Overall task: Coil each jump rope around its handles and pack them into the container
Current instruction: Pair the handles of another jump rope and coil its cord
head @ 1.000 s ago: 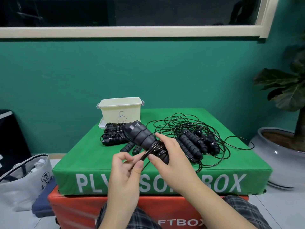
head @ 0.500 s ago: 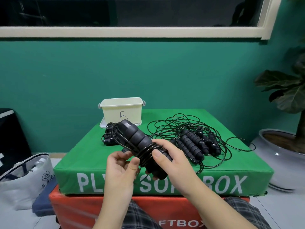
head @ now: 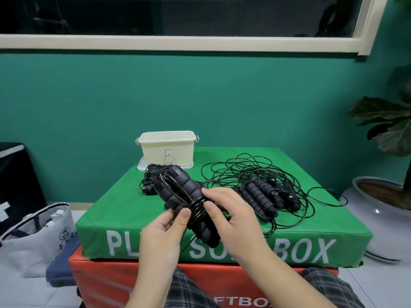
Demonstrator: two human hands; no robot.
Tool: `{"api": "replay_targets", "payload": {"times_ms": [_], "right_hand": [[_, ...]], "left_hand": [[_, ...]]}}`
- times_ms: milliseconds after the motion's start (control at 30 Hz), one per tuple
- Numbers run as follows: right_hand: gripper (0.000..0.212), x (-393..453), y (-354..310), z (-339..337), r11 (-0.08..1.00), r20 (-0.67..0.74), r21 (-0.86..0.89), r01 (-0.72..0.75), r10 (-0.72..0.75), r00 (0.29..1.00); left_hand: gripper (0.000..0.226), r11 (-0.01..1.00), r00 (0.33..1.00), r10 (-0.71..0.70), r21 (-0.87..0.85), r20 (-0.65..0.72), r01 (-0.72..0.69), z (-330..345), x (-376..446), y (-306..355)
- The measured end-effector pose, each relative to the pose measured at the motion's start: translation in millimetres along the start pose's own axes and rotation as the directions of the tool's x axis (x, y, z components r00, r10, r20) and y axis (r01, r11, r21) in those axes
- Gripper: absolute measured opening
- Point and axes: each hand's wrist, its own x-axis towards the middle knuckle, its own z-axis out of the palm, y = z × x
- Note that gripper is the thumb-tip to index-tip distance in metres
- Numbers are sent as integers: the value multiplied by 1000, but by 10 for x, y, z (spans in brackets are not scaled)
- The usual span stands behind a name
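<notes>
Handles (head: 189, 201): pair of black ribbed foam grips, held side by side above the near edge of the green box (head: 124, 210), slanting from far left down to near right.
Cord (head: 196, 211): thin, glossy black, wound in several tight turns round the middle of both grips; one loose loop running up along the far ends, one short strand hanging below.
Left hand (head: 164, 238): thumb and forefinger pinching the cord at the left side of the windings.
Right hand (head: 231, 218): fingers curled over the grips just right of the windings, thumb pressed against the coils.
Finished bundle (head: 151, 181): black, already wound, lying on the green top just near the container, partly hidden behind the held grips.
Loose ropes (head: 264, 192): tangle of black cord in wide loops on the right half of the top, several ribbed handles lying in its middle.
Container (head: 166, 147): cream plastic tub, letter B on its near wall, at the far left of the top; inside not visible.
Lid (head: 141, 166): pale, flat under the tub.
</notes>
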Motion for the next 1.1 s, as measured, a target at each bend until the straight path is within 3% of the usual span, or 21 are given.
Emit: {"api": "replay_targets", "payload": {"times_ms": [67, 200, 367, 467, 600, 700, 833, 1100], "right_hand": [[52, -11, -19, -27, 998, 76, -54, -13, 17, 997], [81, -23, -85, -92, 981, 272, -184, -58, 108, 956], [105, -26, -73, -110, 939, 286, -328, -107, 207, 935], [95, -27, -65, -111, 938, 215, -325, -122, 199, 956], [85, 2, -50, -161, 953, 182, -238, -185, 231, 956], [67, 5, -29, -161, 963, 148, -147, -226, 247, 958], [47, 7, 5, -172, 976, 53, -127, -177, 184, 981], [46, 18, 65, -198, 969, 63, -157, -189, 200, 978]], "left_hand": [[25, 997, 1000, 8, 78, -12, -7, -14, -18, -2], [33, 976, 998, 49, 216, -34, -41, -33, -42, -37], [40, 956, 994, 97, 282, -57, -77, -11, -35, -103], [37, 949, 996, 85, 308, -25, -73, 22, -57, -67], [37, 973, 996, 87, 218, -15, -81, 62, -57, -49], [25, 972, 994, 111, 207, 21, -113, 63, -61, -59], [19, 966, 989, 133, 215, 64, -143, 62, -68, -36], [21, 954, 965, 178, 205, 191, -217, 19, -64, -55]]}}
